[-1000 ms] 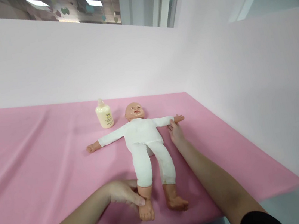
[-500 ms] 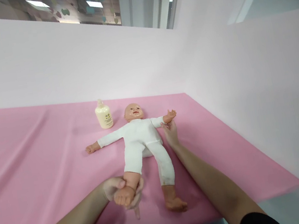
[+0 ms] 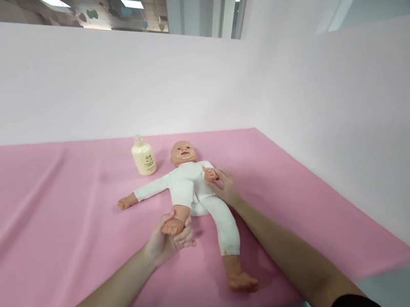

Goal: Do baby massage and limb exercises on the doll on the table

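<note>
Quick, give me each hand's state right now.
Left hand: closed around the doll's foot, that leg bent up.
Right hand: holding the doll's arm folded onto its chest.

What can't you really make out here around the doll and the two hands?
- Bottle label: too small to read in the head view.
- Doll wrist: hidden by the right hand folding its arm over the chest.
- Left hand palm: covered by the doll's foot it holds.
- Doll's back: hidden against the pink cloth.
- Right edge: dark, blurred.
</note>
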